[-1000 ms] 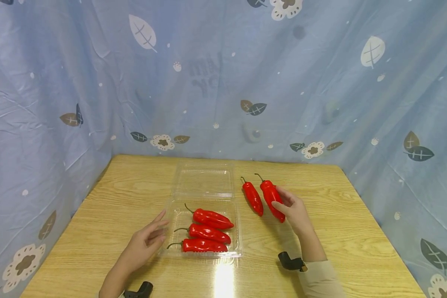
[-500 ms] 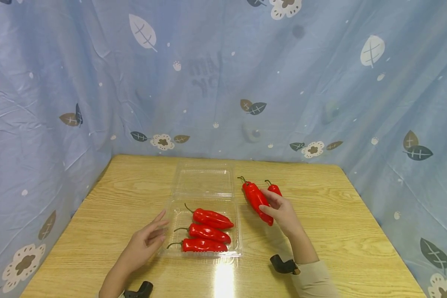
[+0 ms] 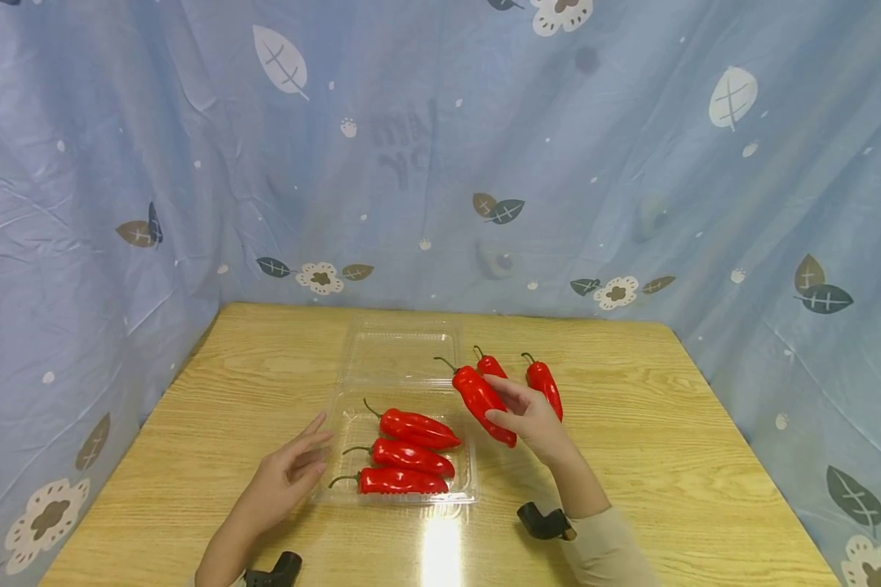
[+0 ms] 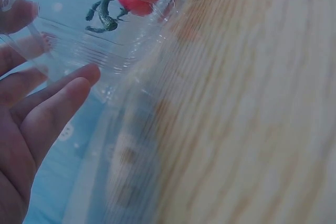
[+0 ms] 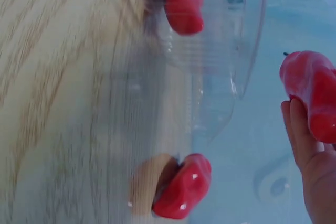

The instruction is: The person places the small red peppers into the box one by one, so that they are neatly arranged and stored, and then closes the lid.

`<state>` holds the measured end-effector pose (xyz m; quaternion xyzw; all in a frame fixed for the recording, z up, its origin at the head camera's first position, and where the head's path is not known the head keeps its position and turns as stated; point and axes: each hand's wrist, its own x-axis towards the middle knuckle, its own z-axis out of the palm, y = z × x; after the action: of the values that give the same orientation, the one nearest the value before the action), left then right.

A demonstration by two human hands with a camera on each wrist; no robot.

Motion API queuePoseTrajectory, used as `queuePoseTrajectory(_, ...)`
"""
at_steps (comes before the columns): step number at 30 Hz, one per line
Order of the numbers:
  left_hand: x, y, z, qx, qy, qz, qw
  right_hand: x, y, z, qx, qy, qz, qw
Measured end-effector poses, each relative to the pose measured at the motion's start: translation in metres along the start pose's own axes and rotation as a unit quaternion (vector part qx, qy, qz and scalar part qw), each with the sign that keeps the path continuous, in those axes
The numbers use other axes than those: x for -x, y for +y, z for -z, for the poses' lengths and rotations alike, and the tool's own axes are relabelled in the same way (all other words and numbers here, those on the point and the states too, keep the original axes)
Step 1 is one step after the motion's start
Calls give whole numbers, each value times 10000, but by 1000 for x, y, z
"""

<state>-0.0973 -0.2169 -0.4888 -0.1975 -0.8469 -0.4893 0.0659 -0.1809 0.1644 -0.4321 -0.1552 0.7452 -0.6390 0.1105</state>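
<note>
My right hand (image 3: 536, 428) pinches a red pepper (image 3: 477, 398) between thumb and fingers, its green stem pointing left toward a clear plastic box (image 3: 473, 481). In the right wrist view this pepper (image 5: 317, 90) is at the right edge, off the table. Three red peppers (image 3: 411, 459) lie side by side in the box's base, stems to the left. At the box's left side is my left hand (image 3: 275, 489), fingers loosely extended and holding nothing. The left wrist view has its fingers (image 4: 68, 95) at the clear wall; whether they touch is hard to tell.
Two more red peppers lie on the wooden table (image 3: 631, 456) right of the box: one (image 3: 490, 366) partly behind the held pepper, another (image 3: 543, 387) beyond my right hand. The box's lid (image 3: 404, 352) lies folded back. A patterned blue curtain (image 3: 426, 163) surrounds the table's back and sides.
My right hand has carried the held pepper left, past the other loose pepper, to the box's right edge. The rightmost pepper, hidden earlier, has come into view. My left hand has not moved.
</note>
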Motion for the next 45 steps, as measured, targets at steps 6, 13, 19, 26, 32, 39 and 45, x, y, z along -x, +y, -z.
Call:
queuePoseTrajectory(6,0,1,1,18,-23,27,10000,-4,1,-8,-85,-411,364,9985)
queuePoseTrajectory(13,-1,2,1,1,-38,44,10000,-8,0,-15,-147,-752,431,9961)
queuePoseTrajectory(19,-1,3,1,88,-50,52,9999,-10,-2,-22,-199,-1141,556,9917)
queuePoseTrajectory(26,-1,0,0,88,-59,-8,9999,-12,-2,-34,-125,-1518,631,9863)
queuePoseTrajectory(32,0,-4,0,50,-52,-53,10000,-15,-2,-45,81,-1908,395,9808)
queuePoseTrajectory(39,1,-7,-1,54,-47,-169,9998,-16,-3,-56,378,-2369,186,9706)
queuePoseTrajectory(45,1,-6,-1,57,-55,-163,9998,-18,-3,-62,678,-2507,324,9651)
